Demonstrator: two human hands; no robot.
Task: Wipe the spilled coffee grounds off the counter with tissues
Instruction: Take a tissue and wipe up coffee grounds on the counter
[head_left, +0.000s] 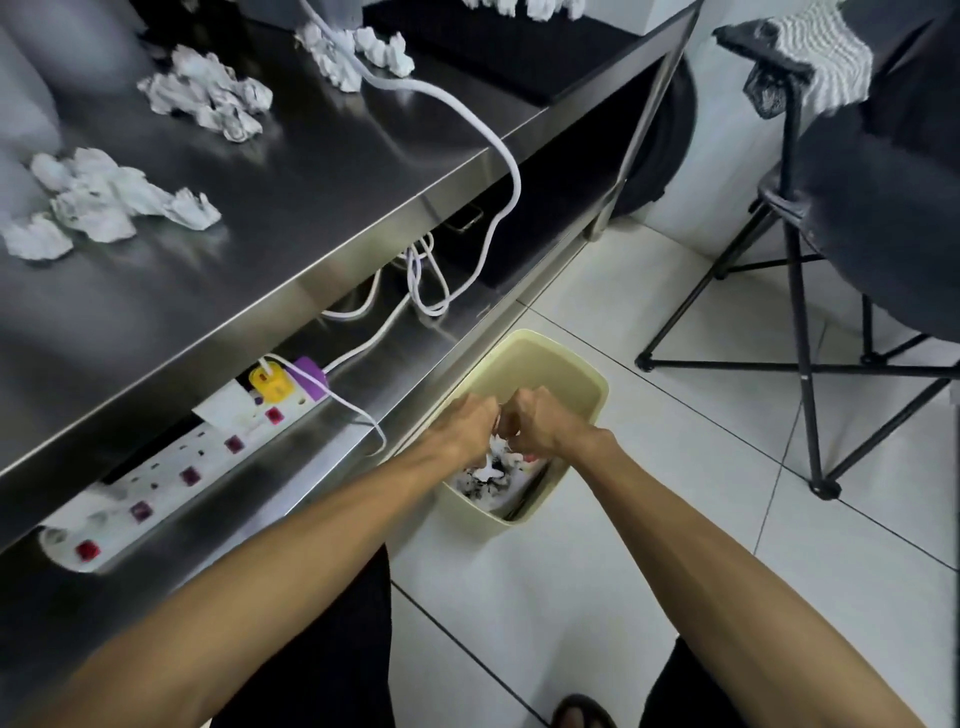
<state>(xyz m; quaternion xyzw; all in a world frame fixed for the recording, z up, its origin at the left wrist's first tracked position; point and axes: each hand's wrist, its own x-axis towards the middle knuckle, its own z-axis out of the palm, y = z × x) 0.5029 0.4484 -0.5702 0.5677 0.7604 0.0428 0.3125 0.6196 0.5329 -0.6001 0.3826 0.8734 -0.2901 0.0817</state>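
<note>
Both of my hands reach down over a cream waste bin (576, 374) on the floor beside the counter. My left hand (467, 423) and my right hand (535, 421) are curled side by side, and a bit of white tissue (500, 442) shows between them. Which hand grips it is unclear. Soiled tissues with dark grounds (480, 480) lie inside the bin. On the steel counter (322, 208) sit crumpled tissue piles at the left (104, 200), the middle (208, 96) and the back (358, 52).
A white cable (467, 119) runs across the counter and drops over its edge to the lower shelf, where a white power strip (171, 467) with a yellow plug lies. A black tripod stand (800, 291) stands on the tiled floor at the right.
</note>
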